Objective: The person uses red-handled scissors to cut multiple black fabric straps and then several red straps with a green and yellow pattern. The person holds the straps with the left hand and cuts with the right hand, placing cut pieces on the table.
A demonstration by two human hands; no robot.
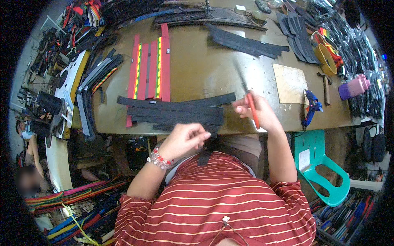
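My left hand, with a beaded bracelet on its wrist, is at the table's front edge, over the near side of a pile of black fabric strips. Its fingers are curled near a black strip that hangs over my lap; whether they pinch it I cannot tell. To the right, my right hand holds a tool with a red handle; its dark, narrow far end is blurred. Beyond the black pile and partly under it lie red fabric strips with yellow and green patterned bands.
A wooden board, a blue glue gun, a hammer and a pink and purple bottle are on the right. More black strips lie farther back. A green plastic chair stands right; a person is far left.
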